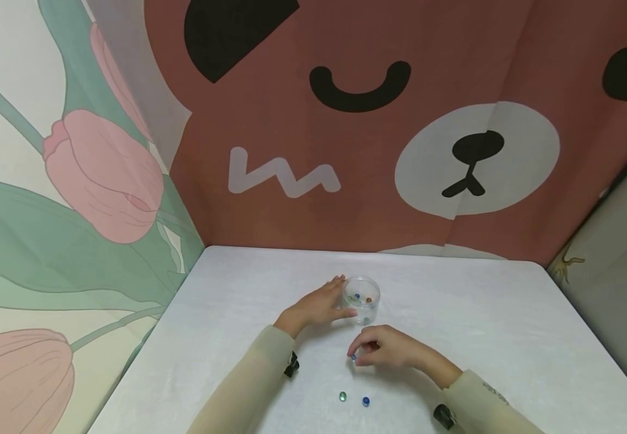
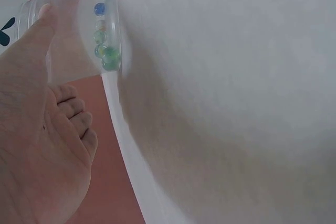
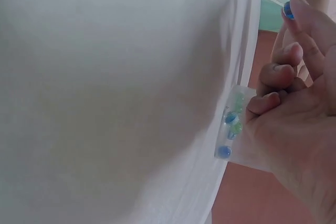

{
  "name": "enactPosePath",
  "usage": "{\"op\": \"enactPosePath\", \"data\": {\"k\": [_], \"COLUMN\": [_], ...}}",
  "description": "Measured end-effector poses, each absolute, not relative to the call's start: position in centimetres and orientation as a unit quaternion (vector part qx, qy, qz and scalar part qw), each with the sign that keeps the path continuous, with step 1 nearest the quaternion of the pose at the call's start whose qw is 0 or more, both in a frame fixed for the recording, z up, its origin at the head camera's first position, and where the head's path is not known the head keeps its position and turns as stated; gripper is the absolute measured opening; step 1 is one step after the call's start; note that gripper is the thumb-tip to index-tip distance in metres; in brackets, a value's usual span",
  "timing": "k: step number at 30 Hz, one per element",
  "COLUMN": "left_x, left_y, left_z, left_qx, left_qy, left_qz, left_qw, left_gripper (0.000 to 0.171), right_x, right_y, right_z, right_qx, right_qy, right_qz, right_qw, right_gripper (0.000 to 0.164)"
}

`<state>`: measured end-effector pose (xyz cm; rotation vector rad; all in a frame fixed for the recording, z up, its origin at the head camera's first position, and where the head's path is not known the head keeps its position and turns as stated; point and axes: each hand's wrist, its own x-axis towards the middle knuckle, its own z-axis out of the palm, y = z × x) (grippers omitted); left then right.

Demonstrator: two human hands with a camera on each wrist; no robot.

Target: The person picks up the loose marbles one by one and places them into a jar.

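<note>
A clear plastic jar (image 1: pixel 361 301) stands upright on the table with several marbles inside; blue and green ones (image 2: pixel 108 56) lie at its bottom in the left wrist view. My left hand (image 1: pixel 321 302) holds the jar from its left side, thumb across the near wall and fingers reaching round behind. Just in front of the jar, my right hand (image 1: pixel 391 348) pinches a blue marble (image 3: pixel 288 10) between thumb and index finger, the other fingers curled in. That marble (image 1: pixel 353 357) appears low over the table in the head view.
Nearer me on the white table (image 1: pixel 226 313) lie a green marble (image 1: pixel 343 396) and a dark blue marble (image 1: pixel 365 401). A brown cloth with a bear print (image 1: pixel 270 223) hangs behind the table, and a tulip-printed cloth (image 1: pixel 107 181) hangs at the left.
</note>
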<state>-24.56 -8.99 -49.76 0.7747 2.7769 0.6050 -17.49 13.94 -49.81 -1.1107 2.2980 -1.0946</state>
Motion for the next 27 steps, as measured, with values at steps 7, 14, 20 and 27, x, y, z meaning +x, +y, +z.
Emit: {"op": "enactPosePath", "data": {"k": [7,14,20,27], "left_x": [-24.6,-24.6,-24.6,-24.6], "left_y": [-8.9,-8.9,-8.9,-8.9], "left_z": [-49.8,-49.8,-49.8,-49.9], "left_qx": [0.259,0.254,0.259,0.264], "left_qy": [0.941,0.941,0.940,0.940], "left_qz": [0.195,0.200,0.197,0.194], "left_qw": [0.097,0.101,0.099,0.093], "left_gripper": [0.098,0.100,0.096,0.097], "right_x": [-17.8,-18.2,-18.5,-18.7], "right_y": [14.0,14.4,14.6,14.6], "right_z": [-49.5,-48.9,-48.3,-47.8], "right_qx": [-0.361,-0.324,-0.281,-0.239], "right_qy": [0.826,0.826,0.839,0.846], "right_qz": [-0.398,-0.433,-0.448,-0.465], "right_qw": [0.168,0.162,0.128,0.105], "right_gripper": [0.016,0.022,0.024,0.027]}}
